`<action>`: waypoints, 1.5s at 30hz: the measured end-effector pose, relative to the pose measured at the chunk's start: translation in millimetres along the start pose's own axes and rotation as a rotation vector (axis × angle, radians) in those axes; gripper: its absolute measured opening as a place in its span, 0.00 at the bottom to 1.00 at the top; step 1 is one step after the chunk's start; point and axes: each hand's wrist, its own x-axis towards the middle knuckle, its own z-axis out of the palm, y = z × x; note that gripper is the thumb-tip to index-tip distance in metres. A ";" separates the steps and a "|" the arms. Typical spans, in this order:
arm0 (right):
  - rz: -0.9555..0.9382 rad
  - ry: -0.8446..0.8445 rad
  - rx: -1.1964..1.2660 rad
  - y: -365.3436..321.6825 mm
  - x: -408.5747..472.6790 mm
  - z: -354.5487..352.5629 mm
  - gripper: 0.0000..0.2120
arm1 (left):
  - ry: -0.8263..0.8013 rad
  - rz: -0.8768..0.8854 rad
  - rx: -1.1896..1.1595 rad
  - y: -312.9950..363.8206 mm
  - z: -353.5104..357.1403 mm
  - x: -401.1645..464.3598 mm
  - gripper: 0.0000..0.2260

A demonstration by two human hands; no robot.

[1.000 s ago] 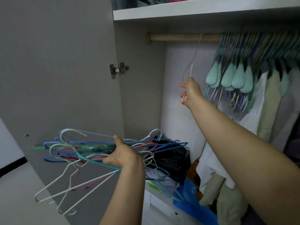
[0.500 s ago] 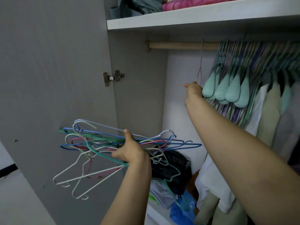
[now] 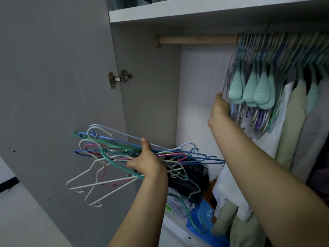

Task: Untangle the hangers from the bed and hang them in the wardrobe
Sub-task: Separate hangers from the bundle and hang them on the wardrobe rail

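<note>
R hand (image 3: 220, 108) pinched a hung wire hanger (image 3: 227, 75) below the rod (image 3: 195, 40); L hand (image 3: 147, 161), lower-left, gripped the hanger bundle (image 3: 110, 152), long axis horizontal.

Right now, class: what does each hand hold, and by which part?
The left hand grips the tangled bundle of hangers around its middle. The right hand holds a thin hanger by its lower end, against the hung ones.
</note>
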 end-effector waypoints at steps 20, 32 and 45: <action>0.084 -1.115 -0.739 110.8 -104.4 -33.9 0.06 | -0.565 -0.304 0.171 -33.8 -70.9 19.4 0.10; 0.095 -0.811 -0.446 133.1 -134.9 -36.5 0.13 | -0.765 -0.140 0.246 -35.2 -88.8 40.6 0.15; -0.273 -0.642 -0.794 138.8 -144.0 0.5 0.18 | -0.981 -0.304 0.266 -21.6 -102.8 62.8 0.21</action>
